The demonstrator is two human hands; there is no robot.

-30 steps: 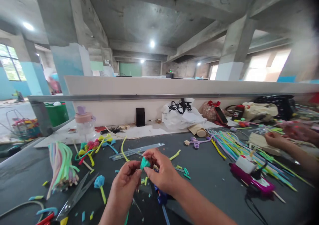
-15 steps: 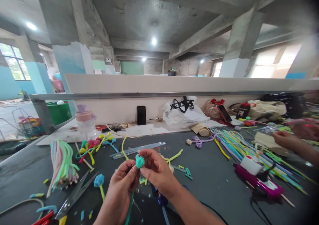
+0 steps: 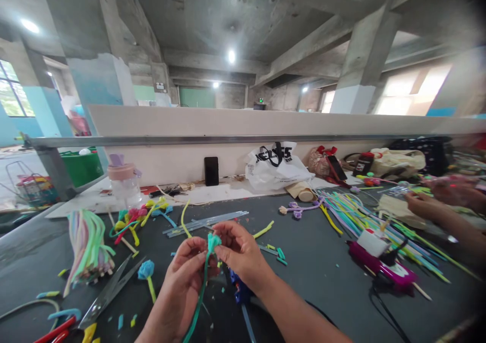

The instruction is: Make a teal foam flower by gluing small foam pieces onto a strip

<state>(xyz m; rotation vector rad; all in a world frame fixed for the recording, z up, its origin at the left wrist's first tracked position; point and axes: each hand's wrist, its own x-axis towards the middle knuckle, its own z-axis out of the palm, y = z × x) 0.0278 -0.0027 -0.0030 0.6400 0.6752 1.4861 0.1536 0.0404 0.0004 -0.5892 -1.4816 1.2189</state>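
Note:
A teal flower-like piece [image 3: 214, 240] with a long teal stem [image 3: 200, 302] is held up over the dark table. My left hand [image 3: 186, 272] pinches it from the left, just below the head, with the stem hanging down over the palm. On the right side, my right hand [image 3: 243, 252] has its fingertips closed on the head. Below my right hand lies a blue glue gun [image 3: 240, 288], partly hidden, with a clear stick [image 3: 248, 325] coming out of it. To the left are a blue flower on a yellow stem [image 3: 146, 270] and open scissors [image 3: 108, 295].
A bundle of pastel strips [image 3: 89, 246] stands left. Clear sticks [image 3: 208, 222] lie beyond my hands. At right are a magenta glue gun [image 3: 383, 267], many coloured strips [image 3: 341, 211] and another person's hand [image 3: 425, 206]. A phone [image 3: 211, 171] leans against the back panel.
The teal piece has tilted, so its stem now shows in front of my left fingers. My right hand has shifted slightly around the head. The whole view has moved a little.

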